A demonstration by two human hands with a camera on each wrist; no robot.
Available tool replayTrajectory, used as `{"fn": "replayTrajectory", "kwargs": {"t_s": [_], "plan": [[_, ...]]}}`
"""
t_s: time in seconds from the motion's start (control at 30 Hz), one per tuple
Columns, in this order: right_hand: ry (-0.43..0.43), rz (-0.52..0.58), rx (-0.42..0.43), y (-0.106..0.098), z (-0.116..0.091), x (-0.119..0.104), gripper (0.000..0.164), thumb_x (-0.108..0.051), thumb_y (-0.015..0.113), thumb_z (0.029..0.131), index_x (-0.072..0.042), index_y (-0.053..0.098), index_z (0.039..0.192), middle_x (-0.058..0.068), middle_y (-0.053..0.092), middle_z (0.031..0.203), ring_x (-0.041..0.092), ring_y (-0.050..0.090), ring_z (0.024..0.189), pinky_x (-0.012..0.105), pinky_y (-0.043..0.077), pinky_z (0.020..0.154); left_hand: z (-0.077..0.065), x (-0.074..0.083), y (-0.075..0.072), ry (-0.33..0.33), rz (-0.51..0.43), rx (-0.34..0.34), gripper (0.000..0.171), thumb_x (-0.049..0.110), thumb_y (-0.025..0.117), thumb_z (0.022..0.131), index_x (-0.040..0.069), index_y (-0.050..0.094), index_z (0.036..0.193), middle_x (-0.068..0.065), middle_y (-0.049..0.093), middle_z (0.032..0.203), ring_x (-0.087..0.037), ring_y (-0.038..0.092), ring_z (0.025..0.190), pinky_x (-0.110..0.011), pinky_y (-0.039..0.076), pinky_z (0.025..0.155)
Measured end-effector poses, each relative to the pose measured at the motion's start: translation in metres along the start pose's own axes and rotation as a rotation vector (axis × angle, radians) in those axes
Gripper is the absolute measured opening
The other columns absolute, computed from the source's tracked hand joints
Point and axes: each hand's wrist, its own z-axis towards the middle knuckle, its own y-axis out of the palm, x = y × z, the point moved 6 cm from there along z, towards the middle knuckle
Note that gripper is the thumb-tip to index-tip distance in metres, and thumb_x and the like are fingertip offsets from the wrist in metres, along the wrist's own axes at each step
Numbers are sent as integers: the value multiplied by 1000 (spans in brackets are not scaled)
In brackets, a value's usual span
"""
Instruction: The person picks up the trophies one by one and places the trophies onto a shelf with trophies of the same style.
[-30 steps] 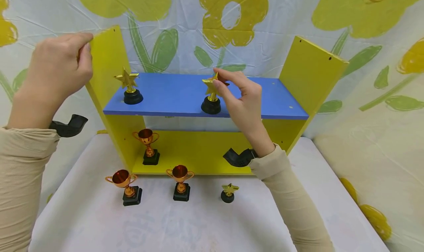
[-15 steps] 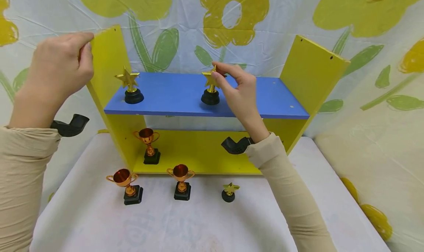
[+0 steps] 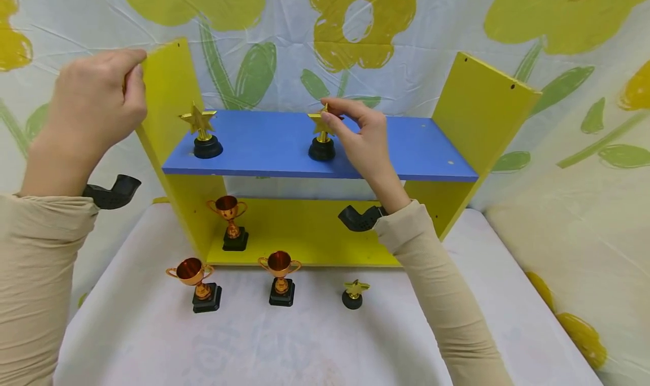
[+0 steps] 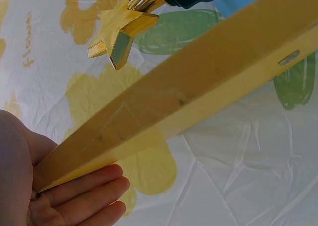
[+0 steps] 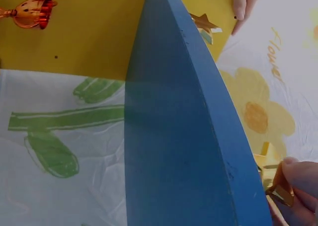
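At the upper left of the head view, my left hand (image 3: 96, 104) grips the top front corner of a yellow side panel (image 3: 170, 87). The left wrist view shows the panel's end (image 4: 124, 121) between its thumb side and fingers. My right hand (image 3: 367, 143) pinches the top of a gold star trophy (image 3: 322, 149) between thumb and fingertips. This trophy's round black base is upright on the blue shelf (image 3: 264, 143), near the middle. Another star trophy (image 3: 205, 146) stands at the blue shelf's left end, close to the yellow panel.
On the yellow bottom shelf (image 3: 304, 233), a bronze cup trophy (image 3: 235, 236) stands at the left. Two more cups, the left one (image 3: 205, 298) and the middle one (image 3: 281, 290), stand on the white table with a small star trophy (image 3: 352, 298). At right rises another yellow panel (image 3: 482, 109).
My right hand has shifted the star trophy a little farther back on the blue shelf, mostly in the earlier half second. The left hand keeps its hold on the panel.
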Motion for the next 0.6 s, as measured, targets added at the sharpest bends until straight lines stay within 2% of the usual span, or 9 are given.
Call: {"fn": "replayTrajectory", "kwargs": {"t_s": [0.2,0.3,0.6], "plan": [[66,-20,-38,-1,0,4,23,-5,69,92,2,72,114,15,72,112,21,66,99,32,52,92,1,1,2,-6,2,-2,43,12,36,100,-7,61,130,-28,63,124,-50,59,113,-64,44,96],[98,-33,-42,0,0,6,24,-6,68,93,2,72,115,14,71,115,20,66,101,30,52,93,1,1,2,0,7,-1,43,12,36,101,-7,61,130,-29,62,124,-51,59,113,-64,44,96],[110,-104,-51,1,1,9,25,-11,67,95,-3,72,117,10,72,115,15,67,105,26,49,95,1,1,1,3,9,5,42,12,36,101,-7,61,129,-29,63,123,-52,59,111,-65,45,95]]}}
